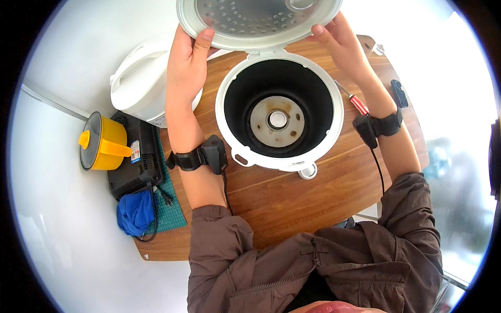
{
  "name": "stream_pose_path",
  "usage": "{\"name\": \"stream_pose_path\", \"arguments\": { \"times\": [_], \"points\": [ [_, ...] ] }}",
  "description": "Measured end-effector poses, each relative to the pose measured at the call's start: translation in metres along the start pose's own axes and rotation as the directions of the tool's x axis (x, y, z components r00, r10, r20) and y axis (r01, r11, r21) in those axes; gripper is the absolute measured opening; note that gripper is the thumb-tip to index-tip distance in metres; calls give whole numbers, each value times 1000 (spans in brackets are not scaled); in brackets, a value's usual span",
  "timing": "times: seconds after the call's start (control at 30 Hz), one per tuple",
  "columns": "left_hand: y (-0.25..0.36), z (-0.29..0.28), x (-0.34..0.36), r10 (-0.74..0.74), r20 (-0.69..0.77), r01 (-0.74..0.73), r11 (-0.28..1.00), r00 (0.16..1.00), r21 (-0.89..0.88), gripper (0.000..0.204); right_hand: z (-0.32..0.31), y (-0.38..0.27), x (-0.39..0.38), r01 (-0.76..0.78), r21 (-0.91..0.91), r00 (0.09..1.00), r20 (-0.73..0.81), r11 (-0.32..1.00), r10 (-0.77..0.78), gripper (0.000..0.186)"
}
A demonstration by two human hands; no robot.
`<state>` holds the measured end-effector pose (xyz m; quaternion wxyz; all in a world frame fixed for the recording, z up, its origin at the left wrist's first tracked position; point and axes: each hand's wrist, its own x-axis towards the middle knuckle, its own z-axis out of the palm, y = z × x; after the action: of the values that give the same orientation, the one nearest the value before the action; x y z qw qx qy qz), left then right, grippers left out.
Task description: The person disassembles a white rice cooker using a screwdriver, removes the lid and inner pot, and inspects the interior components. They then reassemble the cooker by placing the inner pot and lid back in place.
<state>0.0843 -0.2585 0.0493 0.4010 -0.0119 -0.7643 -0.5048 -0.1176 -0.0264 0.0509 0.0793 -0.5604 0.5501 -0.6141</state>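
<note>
White walls close in around a brown wood-grain table [292, 208], which runs out under the brown sleeves [219, 235] at its near side. Black straps [193, 160] with small boxes ring both forearms. Just before the rice cooker [337, 112], partly under its front rim, sits a small round white piece [308, 171]. The cooker stands upright mid-table, its dark interior exposed: no inner pot sits inside, and the stained heating plate [261, 117] shows at the bottom. A screwdriver [359, 105] with a red-and-white handle lies just right of it.

Farther off, the left hand [187, 65] and right hand [344, 47] grip the raised lid [250, 23] at opposite sides, thumbs on its rim; the other fingers are mostly hidden behind it, so how tightly they curl I cannot tell. The lid joins the body at the hinge.

By the look of it, opening up is done: the lid is up and the pot is out. Left undone are any closing of the lid and any seating of a pot. Beyond the left forearm stands a white handled appliance [138, 91].
</note>
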Motion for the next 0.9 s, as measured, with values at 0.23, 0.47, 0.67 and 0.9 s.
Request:
{"name": "stream_pose_path", "arguments": {
  "times": [0.23, 0.47, 0.67, 0.9],
  "points": [
    [-1, 4, 1, -28, -27, 28, 1000, 999, 9, 40, -5, -2, -48, -87, -221, 985, -166, 971, 51, 39],
    [1, 8, 2, 6, -20, -6, 1000, 1000, -15, 38, 0, -21, -136, -450, -207, 884, -241, 869, 401, 27],
    [0, 3, -1, 20, -20, -20, 1000, 1000, -19, 42, 30, -50, -188, -560, -362, 813, -66, 745, 579, 32],
    [30, 1, -9, 165, -104, -143, 970, 981, 197, 51, 52, -63, -218, -518, -464, 807, 12, 719, 590, 65]
  ]
}}
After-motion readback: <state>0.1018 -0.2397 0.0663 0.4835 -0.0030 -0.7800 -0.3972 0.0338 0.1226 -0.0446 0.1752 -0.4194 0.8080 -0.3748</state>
